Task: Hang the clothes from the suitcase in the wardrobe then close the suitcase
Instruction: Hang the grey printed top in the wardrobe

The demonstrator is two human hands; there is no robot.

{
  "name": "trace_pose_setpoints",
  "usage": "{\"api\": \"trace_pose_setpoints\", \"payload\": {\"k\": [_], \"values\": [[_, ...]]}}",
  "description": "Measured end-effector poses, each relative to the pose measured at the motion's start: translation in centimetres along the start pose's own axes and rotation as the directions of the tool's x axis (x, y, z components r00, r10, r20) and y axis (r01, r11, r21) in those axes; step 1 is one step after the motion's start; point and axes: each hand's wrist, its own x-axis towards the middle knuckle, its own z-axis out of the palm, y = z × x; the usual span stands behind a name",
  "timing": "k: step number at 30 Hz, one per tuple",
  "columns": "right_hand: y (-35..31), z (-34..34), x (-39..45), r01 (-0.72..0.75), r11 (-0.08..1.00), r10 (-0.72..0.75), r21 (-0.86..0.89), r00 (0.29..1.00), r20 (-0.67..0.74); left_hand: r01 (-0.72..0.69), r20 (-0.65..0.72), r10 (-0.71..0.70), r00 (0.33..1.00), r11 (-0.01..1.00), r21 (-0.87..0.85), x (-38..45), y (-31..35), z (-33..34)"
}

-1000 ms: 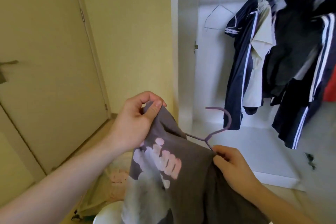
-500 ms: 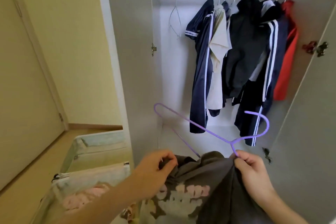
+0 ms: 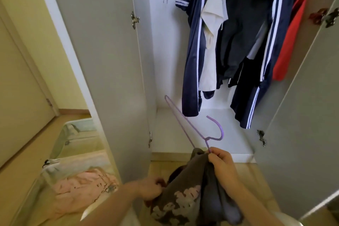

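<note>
Before the open wardrobe (image 3: pixel 110 60), my right hand (image 3: pixel 222 166) pinches the neck of one purple hanger (image 3: pixel 190 128) together with the collar of a brown printed T-shirt (image 3: pixel 185 194); the hanger's left arm sticks up out of the neck hole. My left hand (image 3: pixel 149 189) grips the shirt's fabric lower down, fingers curled. Two navy striped jackets (image 3: pixel 192 47), a white shirt (image 3: pixel 211 42), a dark garment and one red garment (image 3: pixel 289 42) hang inside. Down left, the open suitcase (image 3: pixel 77 137) holds one pink garment (image 3: pixel 82 187).

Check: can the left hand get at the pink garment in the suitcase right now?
Probably not yet: the left hand grips the grey shirt. The pink garment lies uncovered in the open suitcase beside it, so the path looks free after letting go.
</note>
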Motion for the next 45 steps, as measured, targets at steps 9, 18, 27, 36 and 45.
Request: {"api": "trace_pose_setpoints", "payload": {"k": [9,18,27,36,45], "values": [[-0.4,0.8,0.0,-0.106,0.992,0.096,0.065,0.986,0.134,-0.225,-0.111,0.208,0.972,0.959,-0.173,3.6,2.3,0.6],[-0.7,-0.4,-0.1,-0.115,0.985,0.096,0.129,0.984,0.147,-0.04,-0.033,0.052,0.998,0.951,0.306,6.2,1.0,1.2],[-0.7,-3.5,-0.5,-0.023,0.973,0.047,-0.229,0.994,0.098,-0.203,-0.633,0.135,0.762,0.979,-0.035,5.0,-1.0,-2.0],[1.7,-6.7,-1.3,-0.016,0.825,0.057,-0.564,0.997,0.056,-0.426,-0.786,0.437,0.438,0.87,0.247,1.1,1.0,-0.9],[0.0,-7.9,-2.5,-0.026,0.859,0.103,-0.511,0.987,0.125,-0.344,-0.752,0.35,0.558,0.923,0.175,1.9,1.6,-1.0]]}}
